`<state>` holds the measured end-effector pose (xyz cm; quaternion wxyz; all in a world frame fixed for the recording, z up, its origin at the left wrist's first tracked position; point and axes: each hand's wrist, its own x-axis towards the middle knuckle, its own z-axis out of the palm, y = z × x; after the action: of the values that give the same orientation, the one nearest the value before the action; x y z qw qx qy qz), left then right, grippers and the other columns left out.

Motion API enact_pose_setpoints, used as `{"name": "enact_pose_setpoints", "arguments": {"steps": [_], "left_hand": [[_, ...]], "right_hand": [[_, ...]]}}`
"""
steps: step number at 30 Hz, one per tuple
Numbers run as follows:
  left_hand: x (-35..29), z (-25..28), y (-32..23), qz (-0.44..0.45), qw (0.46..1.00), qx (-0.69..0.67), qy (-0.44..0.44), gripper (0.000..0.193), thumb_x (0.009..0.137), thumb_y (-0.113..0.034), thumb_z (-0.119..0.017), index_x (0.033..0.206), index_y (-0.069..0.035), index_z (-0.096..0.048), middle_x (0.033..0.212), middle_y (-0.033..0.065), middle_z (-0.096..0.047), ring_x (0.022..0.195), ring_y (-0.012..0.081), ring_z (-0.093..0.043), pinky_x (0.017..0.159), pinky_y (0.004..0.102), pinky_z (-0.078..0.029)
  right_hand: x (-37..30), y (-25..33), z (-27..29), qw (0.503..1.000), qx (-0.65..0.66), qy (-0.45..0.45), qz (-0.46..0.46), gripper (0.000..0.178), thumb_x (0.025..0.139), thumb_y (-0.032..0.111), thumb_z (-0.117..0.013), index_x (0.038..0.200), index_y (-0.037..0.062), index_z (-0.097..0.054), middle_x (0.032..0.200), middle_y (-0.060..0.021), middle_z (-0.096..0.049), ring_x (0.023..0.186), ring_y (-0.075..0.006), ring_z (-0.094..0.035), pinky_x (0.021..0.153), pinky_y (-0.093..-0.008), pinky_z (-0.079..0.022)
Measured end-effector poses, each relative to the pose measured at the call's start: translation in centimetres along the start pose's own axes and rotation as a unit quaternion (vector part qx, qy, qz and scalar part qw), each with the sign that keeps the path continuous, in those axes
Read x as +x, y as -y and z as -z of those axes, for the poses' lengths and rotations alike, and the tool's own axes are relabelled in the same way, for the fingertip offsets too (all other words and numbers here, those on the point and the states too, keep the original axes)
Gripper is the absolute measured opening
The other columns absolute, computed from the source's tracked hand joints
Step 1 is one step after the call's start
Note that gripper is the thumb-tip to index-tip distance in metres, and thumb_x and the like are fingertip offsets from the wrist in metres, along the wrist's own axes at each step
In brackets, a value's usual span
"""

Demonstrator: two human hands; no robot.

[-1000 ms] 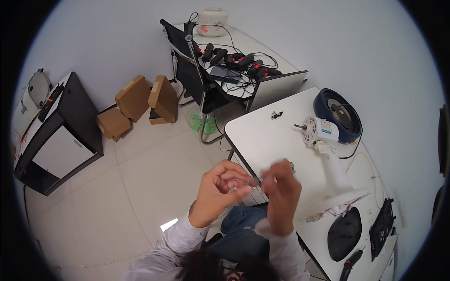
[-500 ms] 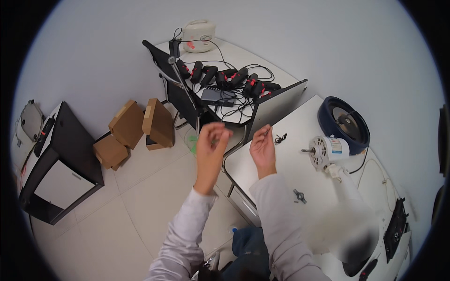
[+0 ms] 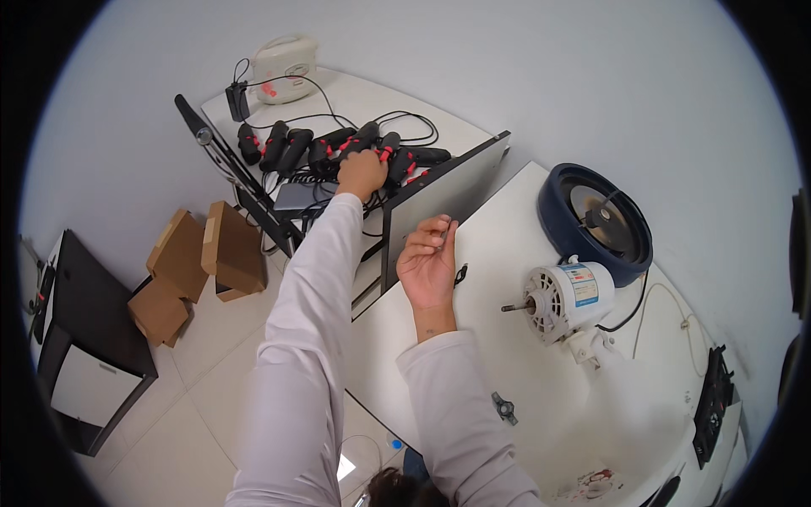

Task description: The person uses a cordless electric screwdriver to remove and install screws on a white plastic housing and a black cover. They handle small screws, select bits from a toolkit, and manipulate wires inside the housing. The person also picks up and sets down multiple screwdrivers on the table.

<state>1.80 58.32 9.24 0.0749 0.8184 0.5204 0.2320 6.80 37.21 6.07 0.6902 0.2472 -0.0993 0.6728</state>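
Note:
My left hand reaches across to the far desk, its fingers bent down among several black handheld tools with red parts. Its fingertips are hidden, so whether it grips one of them does not show. Above the nearer white table my right hand is raised, thumb and fingers pinched together. A tiny dark bit shows between them, too small to name. To its right lies a white fan motor with a bare metal shaft, beside a round dark blue base. A small grey knob-like part rests near my right sleeve.
A grey panel stands upright between the two desks. Black cables and a grey box lie among the tools. A rice cooker sits farther back. Cardboard boxes and a black cabinet stand at left.
My left hand has gone forward from mid-air to the tools on the far desk. My right hand stays pinched over the table. The whole view has shifted.

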Motion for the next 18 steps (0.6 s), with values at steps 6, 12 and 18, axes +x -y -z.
{"name": "enact_pose_setpoints", "arguments": {"steps": [6, 12, 18], "left_hand": [[-1.9, -1.2, -1.7, 0.007, 0.997, 0.075, -0.021, 0.044, 0.083, -0.041, -0.057, 0.096, 0.001, -0.06, 0.102, 0.0216, -0.059, 0.095, 0.0367, -0.057, 0.077, 0.0445, -0.05], [0.5, -0.2, 1.9, 0.088, 0.986, -0.104, -0.097, 0.041, 0.088, -0.035, -0.047, 0.088, 0.004, -0.061, 0.087, 0.0237, -0.064, 0.079, 0.0324, -0.064, 0.069, 0.0419, -0.05], [-4.7, 6.3, 3.5, 0.035, 0.877, -0.479, -0.033, 0.039, 0.088, -0.036, -0.054, 0.089, 0.003, -0.06, 0.073, 0.0061, -0.06, 0.052, 0.0107, -0.051, 0.045, 0.0238, -0.041]], "right_hand": [[0.2, 0.7, 0.0, 1.0, 0.009, 0.011, 0.002, 0.018, 0.09, 0.03, -0.052, 0.092, 0.0141, -0.06, 0.084, 0.0052, -0.054, 0.069, -0.0068, -0.055, 0.063, -0.0191, -0.048], [0.2, 0.6, -0.5, 0.999, 0.024, 0.018, 0.026, 0.015, 0.089, 0.028, -0.054, 0.092, 0.0142, -0.06, 0.084, 0.0059, -0.054, 0.072, -0.0065, -0.055, 0.065, -0.0196, -0.049], [-0.2, 1.4, -0.6, 0.997, -0.04, -0.013, 0.069, 0.015, 0.089, 0.028, -0.054, 0.092, 0.015, -0.06, 0.084, 0.0068, -0.055, 0.076, -0.0069, -0.055, 0.066, -0.0198, -0.049]]}}
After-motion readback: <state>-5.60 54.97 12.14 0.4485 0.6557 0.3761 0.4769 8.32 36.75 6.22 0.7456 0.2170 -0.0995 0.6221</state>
